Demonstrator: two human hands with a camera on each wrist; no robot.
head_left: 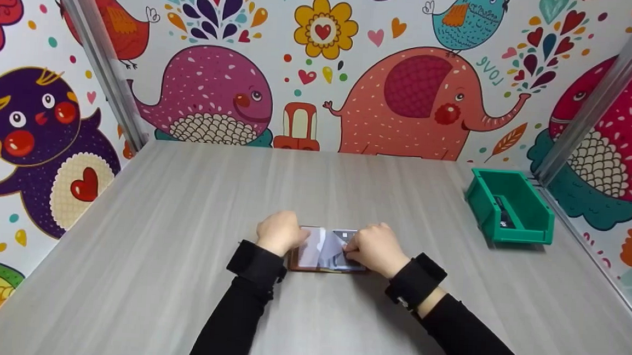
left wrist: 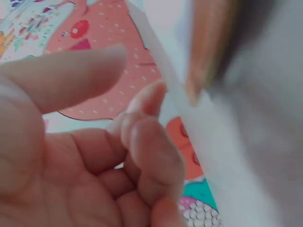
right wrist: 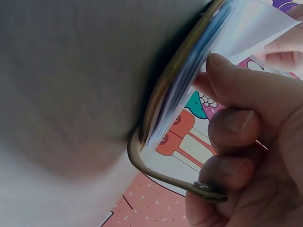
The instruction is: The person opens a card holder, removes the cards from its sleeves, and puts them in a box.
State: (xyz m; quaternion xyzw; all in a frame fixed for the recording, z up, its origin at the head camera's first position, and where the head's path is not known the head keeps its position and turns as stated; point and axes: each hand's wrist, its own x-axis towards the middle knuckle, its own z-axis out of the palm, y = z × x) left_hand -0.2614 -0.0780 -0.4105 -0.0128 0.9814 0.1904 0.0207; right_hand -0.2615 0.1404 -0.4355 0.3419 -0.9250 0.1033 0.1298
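Observation:
A small card holder (head_left: 311, 248) with a brown cover lies spread on the table, and one pale sleeve page (head_left: 332, 249) stands raised near its middle. My right hand (head_left: 376, 248) is at its right side; thumb and index finger pinch a sleeve page (right wrist: 255, 30) in the right wrist view. Beneath those fingers, the strap (right wrist: 165, 177) with a metal snap curves out from the cover. My left hand (head_left: 281, 233) is by the left edge. In the left wrist view its fingers (left wrist: 151, 151) are loosely bent, the thumb apart, and the blurred brown cover (left wrist: 208, 42) lies beyond them.
A green bin (head_left: 521, 234) stands at the table's right side, with dark small items (head_left: 503, 212) inside. Printed panels with cartoon animals enclose the back and sides of the grey table (head_left: 177, 300). Metal posts (head_left: 101, 60) rise at the back corners.

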